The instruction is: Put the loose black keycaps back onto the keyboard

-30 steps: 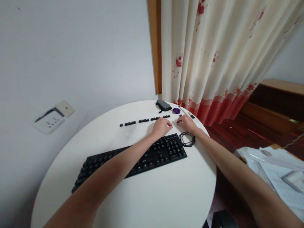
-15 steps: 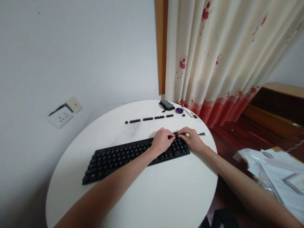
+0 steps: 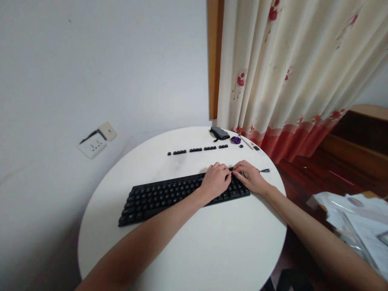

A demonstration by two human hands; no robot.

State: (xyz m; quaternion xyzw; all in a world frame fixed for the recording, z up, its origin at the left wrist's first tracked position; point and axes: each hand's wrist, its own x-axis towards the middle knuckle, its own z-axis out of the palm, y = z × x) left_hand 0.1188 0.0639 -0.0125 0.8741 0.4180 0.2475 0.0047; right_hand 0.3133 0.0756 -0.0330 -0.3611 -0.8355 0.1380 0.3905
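Note:
A black keyboard (image 3: 163, 197) lies slantwise across the round white table. Over its upper right part, my left hand (image 3: 216, 182) and my right hand (image 3: 249, 178) meet with fingertips pinched together and almost touching. Whatever is between the fingers is too small to make out. My left forearm crosses above the keyboard's lower edge and hides some keys. Behind the keyboard, removed black keycaps (image 3: 195, 150) stand in short groups along a line. One loose keycap (image 3: 241, 146) sits apart to their right.
At the table's back are a grey pouch (image 3: 220, 133), a crumpled purple item (image 3: 235, 140) and a slim white stick-like tool (image 3: 246, 141). A USB plug (image 3: 266, 170) lies right of my hands. Curtains (image 3: 273, 81) hang behind; papers (image 3: 348, 218) lie off to the right.
The view has shifted, so the table and keyboard appear farther right. Both hands stay at the keyboard's upper right, their fingertips now closer together.

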